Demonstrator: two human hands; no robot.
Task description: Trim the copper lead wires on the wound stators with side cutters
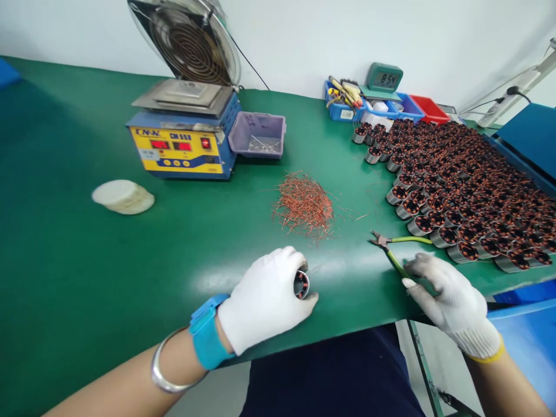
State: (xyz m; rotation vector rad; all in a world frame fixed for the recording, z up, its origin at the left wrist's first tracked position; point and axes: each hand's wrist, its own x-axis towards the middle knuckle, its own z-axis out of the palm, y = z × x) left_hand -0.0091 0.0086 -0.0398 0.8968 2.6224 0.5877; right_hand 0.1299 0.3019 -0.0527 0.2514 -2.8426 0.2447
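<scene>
My L hand [267,295], white-gloved, is clamped round a small metal-rimmed coil ring [301,285], thumb one side, fingers t'other; ring's at the table's near edge, abt mid, open face up w/ dark inside & copper bits showing. My R hand [449,301], also gloved, is near right, thumb & fingers at the end of one green handle of the cutters [383,241]; can't tell if they're closed on it. Cutters lie w/ handles spread, other handle pointing right to the nearest rings.

Just far of my L hand: loose pile of copper wire bits [304,202] on the green table [195,260]. Far right: big block of coil rings [460,191], packed in rows. Behind those, blue bin w/ tools [341,113], red bin [430,110], clock [385,78] reading 8:54. Far left: blue/yellow unit [182,147], fan [186,43] behind, purple tray [278,152] at its right side. White round pad [123,197] sits nearer, left.
</scene>
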